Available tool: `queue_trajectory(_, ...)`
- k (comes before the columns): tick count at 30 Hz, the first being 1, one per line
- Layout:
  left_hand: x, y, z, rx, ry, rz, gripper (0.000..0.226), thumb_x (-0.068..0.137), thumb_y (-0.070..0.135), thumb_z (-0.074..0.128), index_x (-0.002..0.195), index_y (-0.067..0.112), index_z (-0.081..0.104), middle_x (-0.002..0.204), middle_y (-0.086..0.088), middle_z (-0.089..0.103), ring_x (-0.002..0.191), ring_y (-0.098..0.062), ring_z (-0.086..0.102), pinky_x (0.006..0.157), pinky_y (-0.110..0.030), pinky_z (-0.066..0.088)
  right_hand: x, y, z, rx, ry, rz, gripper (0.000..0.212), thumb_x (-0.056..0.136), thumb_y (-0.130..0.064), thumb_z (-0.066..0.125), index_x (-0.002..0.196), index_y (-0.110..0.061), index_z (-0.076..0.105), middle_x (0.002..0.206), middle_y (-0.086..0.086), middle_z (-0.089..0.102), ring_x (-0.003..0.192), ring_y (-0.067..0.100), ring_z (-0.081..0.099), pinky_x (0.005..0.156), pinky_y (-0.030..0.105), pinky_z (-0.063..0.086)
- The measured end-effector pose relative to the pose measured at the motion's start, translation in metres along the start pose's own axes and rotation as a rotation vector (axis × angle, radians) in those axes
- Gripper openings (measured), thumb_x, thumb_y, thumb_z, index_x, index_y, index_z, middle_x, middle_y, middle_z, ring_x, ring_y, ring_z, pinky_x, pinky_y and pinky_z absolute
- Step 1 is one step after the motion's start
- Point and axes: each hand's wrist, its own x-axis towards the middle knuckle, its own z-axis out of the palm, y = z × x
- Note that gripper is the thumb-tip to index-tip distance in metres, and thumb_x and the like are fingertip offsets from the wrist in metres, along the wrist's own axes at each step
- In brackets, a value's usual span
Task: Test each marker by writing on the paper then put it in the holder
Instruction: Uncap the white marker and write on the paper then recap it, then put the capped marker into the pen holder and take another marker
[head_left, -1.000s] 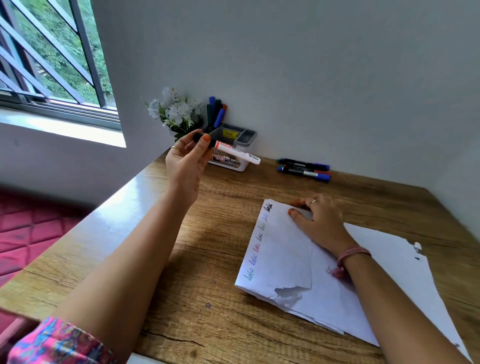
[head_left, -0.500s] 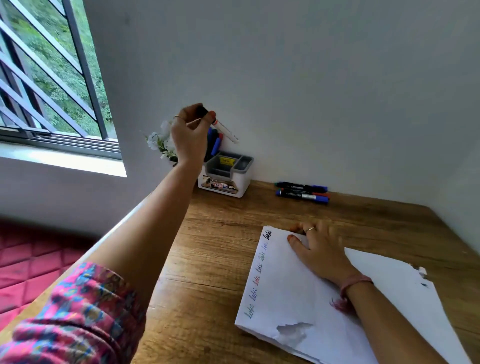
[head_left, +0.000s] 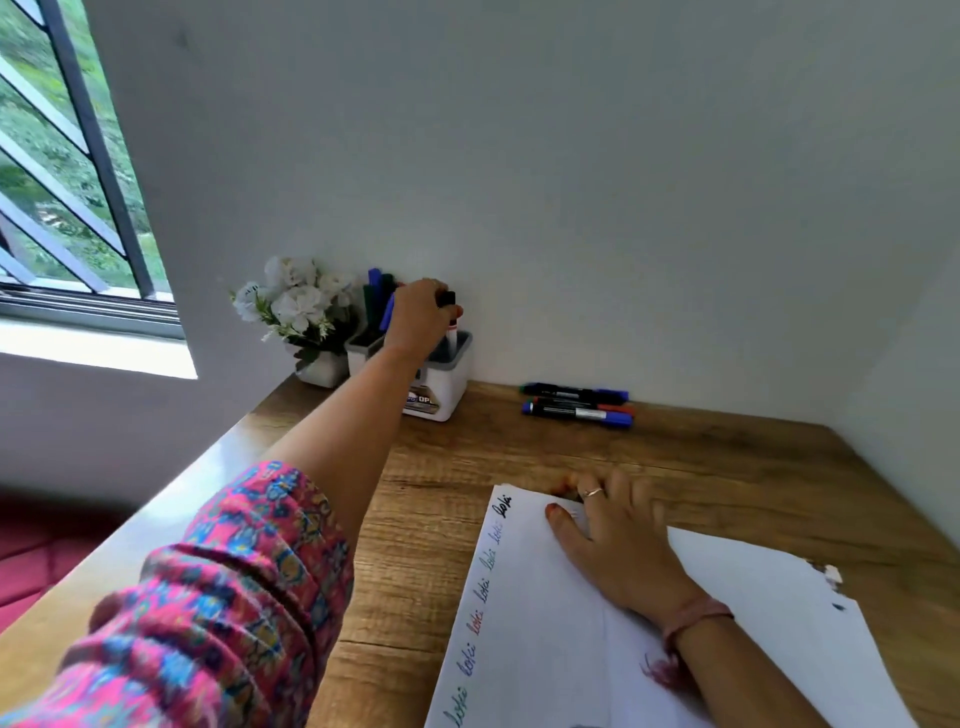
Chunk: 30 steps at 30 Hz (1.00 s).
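Observation:
My left hand (head_left: 418, 317) reaches over the white marker holder (head_left: 441, 387) at the back of the desk. It grips a white marker with a black cap (head_left: 450, 317), held upright with its lower end inside the holder's right compartment. Several other markers (head_left: 378, 299) stand in the holder's left part. My right hand (head_left: 618, 545) lies flat on the white paper (head_left: 545, 623), fingers straight, pressing it to the desk. Words in several colours run along the paper's left edge (head_left: 485, 577). Three markers (head_left: 576, 402) lie side by side on the desk near the wall.
A small pot of white flowers (head_left: 298, 306) stands left of the holder against the wall. The wooden desk (head_left: 426, 493) fills a corner, with walls behind and to the right. A barred window (head_left: 67, 171) is at the left. The paper's right edge is torn.
My left hand came down from above the holder and lowered the black-capped marker, now upright, into the holder's right compartment. The right hand stayed on the paper.

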Motion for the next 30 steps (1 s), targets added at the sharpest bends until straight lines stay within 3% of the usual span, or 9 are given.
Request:
queue_trajectory(5, 0.004, -0.003, 0.006, 0.144, 0.050, 0.017, 0.032, 0.096, 0.013, 0.049, 0.124, -0.002, 0.052, 0.124, -0.025, 0.052, 0.113, -0.036, 0.051, 0.093, -0.034, 0.040, 0.000, 0.002, 0.002, -0.016, -0.006, -0.008, 0.035, 0.095, -0.051, 0.031, 0.125, -0.036, 0.040, 0.118, -0.006, 0.037, 0.114, 0.013, 0.030, 0.094, 0.029, 0.023)
queue_trajectory(9, -0.006, 0.007, 0.019, 0.149, 0.199, 0.219, 0.038, 0.094, 0.005, 0.049, 0.132, 0.005, 0.049, 0.130, -0.017, 0.042, 0.111, -0.027, 0.052, 0.101, -0.028, 0.040, 0.001, 0.003, 0.002, -0.011, -0.016, -0.007, 0.034, 0.095, -0.050, 0.031, 0.125, -0.037, 0.041, 0.120, -0.005, 0.038, 0.114, 0.014, 0.031, 0.095, 0.030, 0.023)
queue_trajectory(13, -0.034, 0.025, 0.047, 0.206, -0.100, 0.503, 0.033, 0.093, 0.008, 0.049, 0.126, 0.008, 0.054, 0.124, -0.014, 0.049, 0.111, -0.024, 0.053, 0.101, -0.033, 0.040, 0.000, 0.002, 0.002, 0.002, -0.027, -0.011, 0.034, 0.095, -0.049, 0.031, 0.125, -0.035, 0.041, 0.121, -0.004, 0.038, 0.115, 0.015, 0.031, 0.096, 0.031, 0.023)
queue_trajectory(16, -0.054, 0.025, 0.071, 0.318, -0.382, 0.428, 0.033, 0.095, 0.019, 0.049, 0.127, 0.009, 0.052, 0.122, -0.012, 0.051, 0.112, -0.024, 0.052, 0.099, -0.035, 0.042, 0.001, 0.003, 0.003, 0.007, -0.024, -0.014, 0.036, 0.095, -0.050, 0.032, 0.127, -0.036, 0.041, 0.122, -0.004, 0.038, 0.116, 0.015, 0.031, 0.097, 0.032, 0.024)
queue_trajectory(19, -0.069, 0.019, 0.084, 0.430, -0.520, 0.351, 0.041, 0.095, 0.029, 0.050, 0.130, 0.008, 0.050, 0.125, -0.012, 0.051, 0.114, -0.026, 0.050, 0.099, -0.037, 0.042, 0.001, 0.004, 0.003, 0.000, -0.033, -0.018, 0.037, 0.095, -0.050, 0.031, 0.127, -0.034, 0.041, 0.122, -0.003, 0.038, 0.115, 0.016, 0.032, 0.097, 0.033, 0.025)
queue_trajectory(26, -0.095, 0.016, 0.081, 0.481, -0.539, 0.301, 0.038, 0.095, 0.029, 0.050, 0.125, 0.007, 0.055, 0.123, -0.015, 0.051, 0.110, -0.027, 0.051, 0.092, -0.034, 0.042, 0.001, 0.006, 0.006, -0.026, -0.013, -0.021, 0.037, 0.094, -0.050, 0.033, 0.125, -0.032, 0.042, 0.123, -0.001, 0.038, 0.116, 0.018, 0.034, 0.095, 0.034, 0.027)
queue_trajectory(30, -0.115, 0.022, 0.057, 0.313, -0.431, 0.240, 0.033, 0.090, 0.028, 0.057, 0.116, 0.010, 0.063, 0.108, -0.008, 0.062, 0.089, -0.015, 0.055, 0.074, -0.022, 0.043, 0.000, 0.004, 0.003, -0.027, -0.014, -0.021, 0.037, 0.095, -0.049, 0.034, 0.123, -0.029, 0.045, 0.123, 0.000, 0.040, 0.117, 0.019, 0.035, 0.095, 0.036, 0.028)
